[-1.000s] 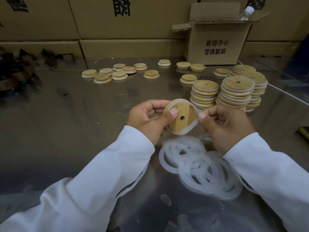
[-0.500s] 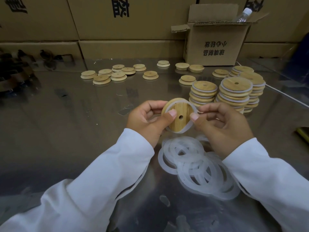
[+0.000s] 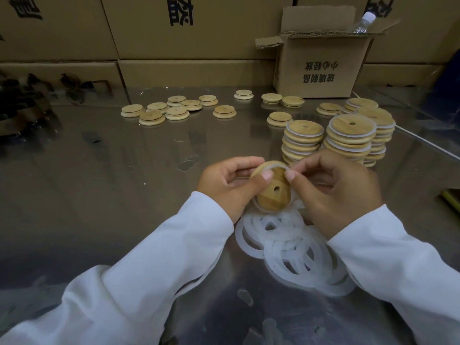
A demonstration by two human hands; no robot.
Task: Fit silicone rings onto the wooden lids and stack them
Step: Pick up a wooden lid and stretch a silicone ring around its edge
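A round wooden lid (image 3: pixel 272 195) with a centre hole is held upright between both hands above the table. My left hand (image 3: pixel 226 185) grips its left edge, thumb pressed on the face. My right hand (image 3: pixel 333 192) pinches the white silicone ring (image 3: pixel 278 166) at the lid's top rim. The ring wraps most of the lid's edge. A loose pile of silicone rings (image 3: pixel 291 247) lies on the table just below. Stacks of ringed lids (image 3: pixel 305 141) (image 3: pixel 351 138) stand behind my hands to the right.
Several bare wooden lids (image 3: pixel 174 109) lie scattered across the far table. An open cardboard box (image 3: pixel 321 63) with a plastic bottle (image 3: pixel 362 22) sits at the back right, larger cartons (image 3: pixel 189 28) behind. Dark items (image 3: pixel 22 108) lie at far left.
The lid has tilted and moved lower toward me. My right thumb and fingers have slid from the lid's right edge up to its top rim, working the ring on.
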